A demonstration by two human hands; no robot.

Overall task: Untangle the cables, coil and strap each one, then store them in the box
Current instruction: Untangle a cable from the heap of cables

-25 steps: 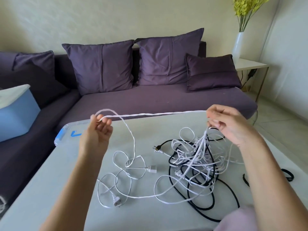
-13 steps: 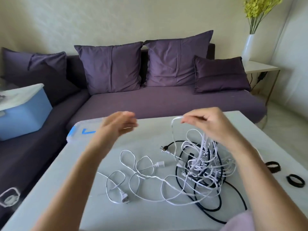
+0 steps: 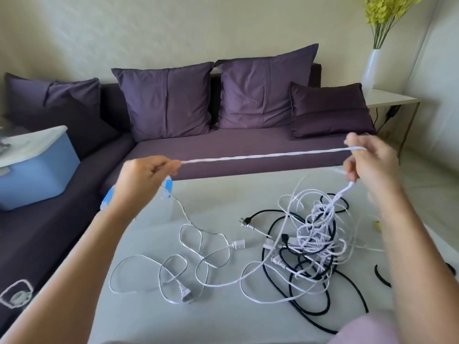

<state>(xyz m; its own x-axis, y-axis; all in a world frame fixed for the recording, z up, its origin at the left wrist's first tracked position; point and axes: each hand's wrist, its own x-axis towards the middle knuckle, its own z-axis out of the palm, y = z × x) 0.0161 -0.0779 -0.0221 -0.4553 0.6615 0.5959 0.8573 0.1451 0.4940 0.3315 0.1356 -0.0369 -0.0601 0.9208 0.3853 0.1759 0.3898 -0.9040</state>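
Note:
A white cable (image 3: pixel 260 156) is stretched taut in the air between my hands. My left hand (image 3: pixel 141 180) pinches one end of the stretch. My right hand (image 3: pixel 367 162) grips the other end, and white strands hang from it into a tangle of white and black cables (image 3: pixel 315 242) on the pale table (image 3: pixel 223 202). Loose white loops with two white plugs (image 3: pixel 186 295) lie in front of my left arm. A black plug (image 3: pixel 246 222) pokes out of the tangle's left side.
A blue box with a white lid (image 3: pixel 32 167) sits on the purple sofa (image 3: pixel 223 155) at the left. A clear lid with blue clips (image 3: pixel 164 189) lies behind my left hand. Black strap rings (image 3: pixel 381 276) lie by my right forearm. A side table with a white vase (image 3: pixel 371 68) stands at the right.
My hands came together half a second ago and have now spread wide apart again, drawing a fresh length of white cable taut out of the tangle.

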